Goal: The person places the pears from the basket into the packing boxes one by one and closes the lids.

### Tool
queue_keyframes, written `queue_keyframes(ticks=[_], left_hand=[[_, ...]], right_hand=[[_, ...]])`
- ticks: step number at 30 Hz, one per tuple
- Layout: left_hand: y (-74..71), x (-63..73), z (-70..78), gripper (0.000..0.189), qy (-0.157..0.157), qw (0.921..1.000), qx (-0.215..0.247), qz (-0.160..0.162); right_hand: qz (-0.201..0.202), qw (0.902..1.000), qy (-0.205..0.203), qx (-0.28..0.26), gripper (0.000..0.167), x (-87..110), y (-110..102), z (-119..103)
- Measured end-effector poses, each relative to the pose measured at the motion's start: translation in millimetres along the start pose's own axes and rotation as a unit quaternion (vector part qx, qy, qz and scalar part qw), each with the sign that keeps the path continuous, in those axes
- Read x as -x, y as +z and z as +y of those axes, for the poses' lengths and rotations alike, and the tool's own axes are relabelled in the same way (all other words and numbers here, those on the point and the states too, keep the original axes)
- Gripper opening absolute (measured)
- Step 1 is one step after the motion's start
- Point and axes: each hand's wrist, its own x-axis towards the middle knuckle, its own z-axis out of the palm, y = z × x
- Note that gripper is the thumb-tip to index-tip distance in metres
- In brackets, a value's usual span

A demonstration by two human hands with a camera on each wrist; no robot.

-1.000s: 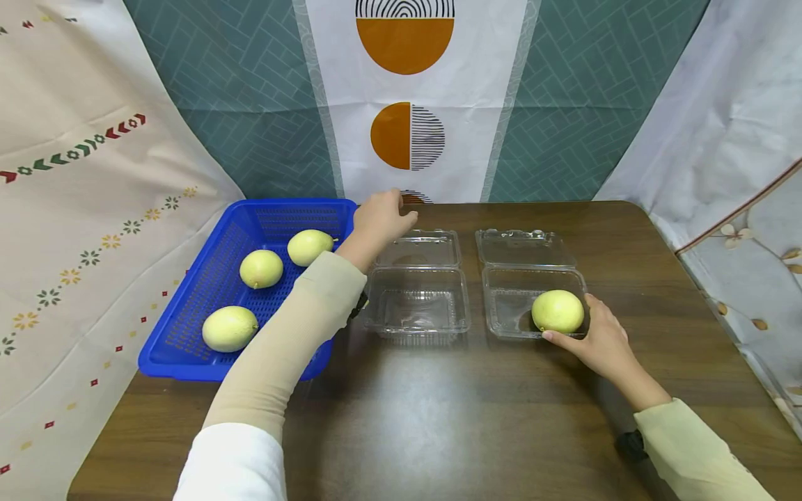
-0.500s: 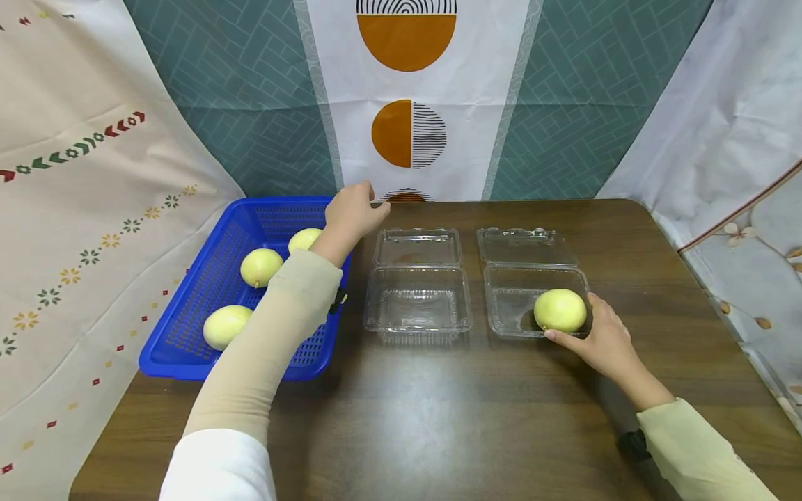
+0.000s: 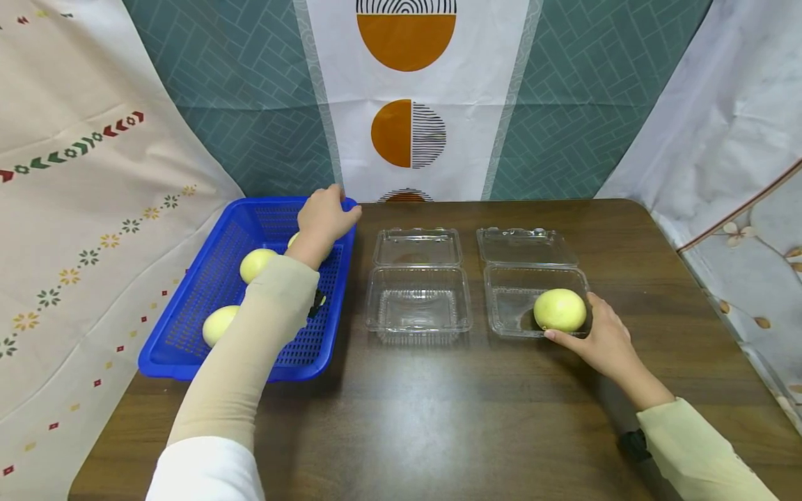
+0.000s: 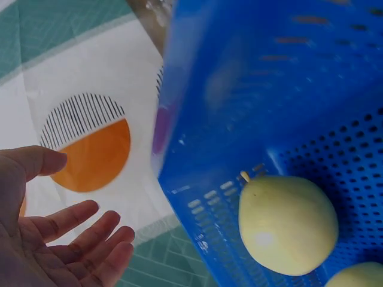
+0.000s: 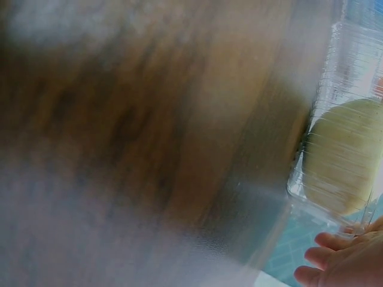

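Observation:
My left hand (image 3: pixel 326 217) is above the back right part of the blue basket (image 3: pixel 178 362), its fingers loosely curled around nothing. Below it, a pale yellow-green, pear-like fruit (image 4: pixel 287 224) with a short stem lies in the basket. Two similar fruits, the middle fruit (image 3: pixel 253 264) and the front fruit (image 3: pixel 216 325), lie further left, partly behind the sleeve. My right hand (image 3: pixel 604 344) grips the front right corner of the right clear plastic clamshell box (image 3: pixel 509 306), thumb at the front rim and fingers along the side. Another pale fruit (image 3: pixel 560 310) sits inside that box.
A second clear plastic clamshell box (image 3: pixel 416 306) stands with its lid folded back between the basket and the right box. All rest on a brown wooden table (image 3: pixel 401 410). Patterned cloths hang behind and at both sides.
My left hand has moved left from behind the left clamshell box to above the basket, and its forearm now covers more of the fruits. The right hand and the boxes stay in place.

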Motion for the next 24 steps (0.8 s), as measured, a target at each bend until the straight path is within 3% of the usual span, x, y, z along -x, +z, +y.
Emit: queue_keyframes(ticks=[10,24], left_hand=[[-1.4,-2.5,-18.0,0.048,-0.017,0.9998,0.009,0.0],[8.4,-6.0,-36.4,0.055,-0.015,0.9998,0.007,0.007]], right_hand=[[0.005,1.0,0.0,0.0,0.107,0.1,0,0],[0.0,1.0,0.002,-0.003,0.107,0.0,1,1]])
